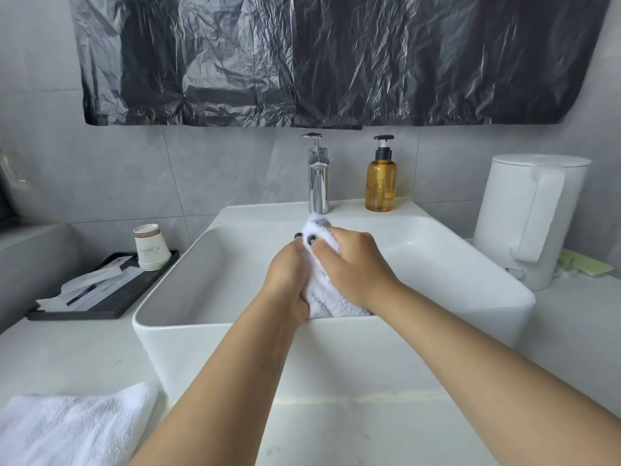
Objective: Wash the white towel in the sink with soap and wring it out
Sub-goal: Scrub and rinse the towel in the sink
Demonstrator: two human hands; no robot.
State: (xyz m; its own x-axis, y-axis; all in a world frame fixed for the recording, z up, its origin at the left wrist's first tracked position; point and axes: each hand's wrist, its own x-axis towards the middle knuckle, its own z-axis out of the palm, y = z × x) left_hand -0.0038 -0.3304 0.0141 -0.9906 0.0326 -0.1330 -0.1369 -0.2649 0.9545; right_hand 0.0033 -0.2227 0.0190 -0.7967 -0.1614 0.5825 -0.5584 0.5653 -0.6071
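At the near left corner of the pale worktop (84, 351) lies a folded white towel (72, 427), and behind it a black tray (111, 302) carries wrapped sachets and a stack of paper cups (152, 247). The white rectangular sink (453, 260) stands in the middle. Over its basin the left hand (289, 280) has its fingers curled round the bunched white towel (322, 294) (dark-painted nails show at the far end), and the right hand (353, 264) clasps the same towel from the other side, so the cloth is squeezed between both, just below the chrome tap (317, 176). Beside the tap stands an amber soap bottle (381, 183) with a black pump. Further right a white lidded kettle (527, 216) stands on the worktop.
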